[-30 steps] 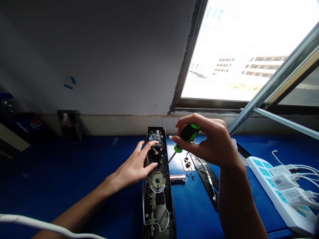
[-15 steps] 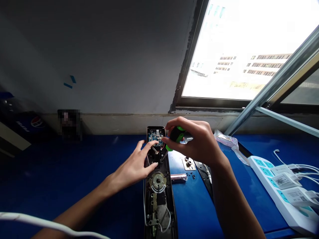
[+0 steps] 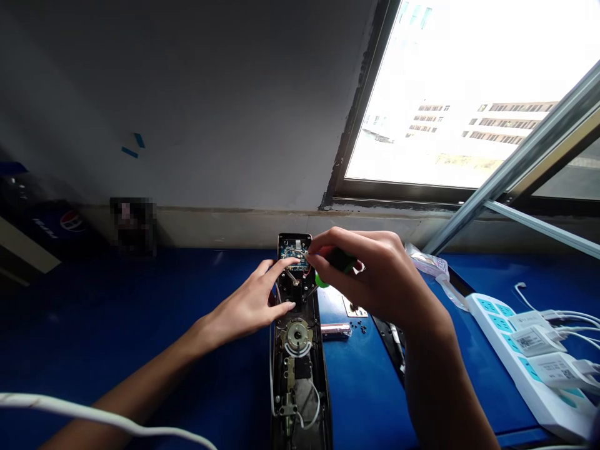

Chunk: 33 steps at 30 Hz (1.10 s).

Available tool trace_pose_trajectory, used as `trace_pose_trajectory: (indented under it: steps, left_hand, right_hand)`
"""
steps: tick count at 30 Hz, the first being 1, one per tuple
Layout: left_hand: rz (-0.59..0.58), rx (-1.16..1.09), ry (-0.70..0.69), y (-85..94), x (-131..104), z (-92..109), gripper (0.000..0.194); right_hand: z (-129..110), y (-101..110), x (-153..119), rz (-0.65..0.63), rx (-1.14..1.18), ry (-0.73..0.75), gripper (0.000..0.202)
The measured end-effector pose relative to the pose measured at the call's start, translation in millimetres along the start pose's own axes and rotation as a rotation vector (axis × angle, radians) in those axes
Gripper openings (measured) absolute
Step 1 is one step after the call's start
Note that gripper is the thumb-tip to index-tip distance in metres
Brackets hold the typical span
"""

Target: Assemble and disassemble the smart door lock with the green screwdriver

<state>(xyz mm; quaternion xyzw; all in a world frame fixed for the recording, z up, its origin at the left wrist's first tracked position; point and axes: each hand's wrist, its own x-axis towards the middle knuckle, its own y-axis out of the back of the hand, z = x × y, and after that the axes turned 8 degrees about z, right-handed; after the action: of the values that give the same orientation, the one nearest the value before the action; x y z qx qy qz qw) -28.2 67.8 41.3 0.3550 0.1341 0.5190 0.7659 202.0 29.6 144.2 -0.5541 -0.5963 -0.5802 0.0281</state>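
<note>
A long, narrow black housing, the opened door lock (image 3: 304, 370), lies lengthwise in front of me with its inner parts showing. At its far end sits a blue circuit board (image 3: 294, 257) with thin wires. My left hand (image 3: 255, 297) is open, thumb and fingers apart, touching the housing around its upper part. A green-and-black screwdriver (image 3: 341, 261) is held in my right hand (image 3: 375, 265), lying slanted under the palm. The right thumb and forefinger tips are close together at the board's right edge; whether they pinch anything there is too small to tell.
Right of the housing lie a pink wrapped cylinder (image 3: 335, 330), several small screws (image 3: 359, 327) and a metal plate (image 3: 355, 309). A white power strip (image 3: 515, 369) with plugged-in chargers stands at the right. A white cable (image 3: 94, 415) crosses the lower left. The wall (image 3: 225, 228) bounds the blue table.
The screwdriver has tipped flatter, deeper into my right palm, its tip lifted from near the housing's middle. My right fingertips have come to the board's edge. The left hand has hardly moved.
</note>
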Motion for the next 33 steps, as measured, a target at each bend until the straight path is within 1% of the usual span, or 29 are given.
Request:
trace_pose_trajectory:
  steps: [3, 6, 7, 8, 12, 14, 15, 18, 19, 20, 21, 24, 26, 28, 32, 33]
  left_hand:
    - [0.0, -0.022, 0.004, -0.3, 0.3, 1.0, 0.077]
    - [0.006, -0.026, -0.001, 0.1, 0.0, 1.8, 0.077]
    - [0.005, -0.023, -0.003, 0.6, -0.1, 1.8, 0.077]
    - [0.004, -0.016, -0.006, 1.2, -0.3, 1.6, 0.077]
    - [0.0, 0.047, -0.009, 5.7, -0.8, 0.8, 0.078]
    - [-0.002, 0.077, -0.005, 8.1, -1.0, 1.0, 0.078]
    - [-0.008, 0.085, -0.004, 9.0, -1.0, 1.3, 0.078]
    - [-0.03, 0.11, -0.004, 10.1, -1.2, 1.6, 0.079]
    - [-0.033, 0.121, -0.002, 10.0, -1.2, 1.5, 0.079]
    - [-0.033, 0.133, 0.0, 9.7, -1.2, 1.2, 0.079]
    - [-0.034, 0.142, 0.002, 9.3, -1.2, 0.8, 0.08]
    - [-0.041, 0.146, -0.003, 8.5, -1.2, -0.2, 0.08]
    - [-0.048, 0.14, -0.002, 8.7, -1.2, -0.3, 0.08]
    - [-0.055, 0.139, 0.001, 9.0, -1.2, -0.2, 0.079]
    - [-0.061, 0.152, 0.002, 9.2, -1.0, -0.8, 0.079]
    - [-0.061, 0.155, 0.0, 9.2, -1.0, -1.0, 0.079]
  right_hand:
    - [-2.7, 4.7, -0.6, -0.075, 0.078, -0.001, 0.029]
    - [-3.2, 6.8, -0.7, -0.121, 0.109, 0.005, 0.05]
    - [-2.8, 6.5, -0.5, -0.121, 0.097, 0.004, 0.051]
    - [-2.1, 5.6, -0.2, -0.107, 0.072, 0.004, 0.048]
    - [1.7, 1.4, 1.2, -0.003, -0.076, 0.012, 0.017]
    - [2.2, 1.7, 1.4, 0.016, -0.099, 0.023, 0.009]
    - [1.8, 2.7, 1.3, 0.013, -0.09, 0.026, 0.013]
    - [-1.2, 7.4, 0.7, -0.04, -0.022, 0.026, 0.047]
    - [-2.0, 8.8, 0.5, -0.061, -0.013, 0.02, 0.054]
    - [-2.5, 9.8, 0.3, -0.073, -0.021, 0.012, 0.053]
    - [-2.4, 10.3, 0.2, -0.073, -0.045, 0.003, 0.047]
    - [0.6, 9.1, 0.5, -0.016, -0.127, -0.01, 0.023]
    - [3.0, 7.9, 1.0, 0.006, -0.118, 0.007, 0.019]
    - [3.7, 8.1, 1.4, 0.002, -0.08, 0.02, 0.024]
    - [-0.7, 12.2, 0.9, -0.058, -0.016, 0.018, 0.048]
    - [-1.9, 12.9, 0.6, -0.066, -0.02, 0.011, 0.05]
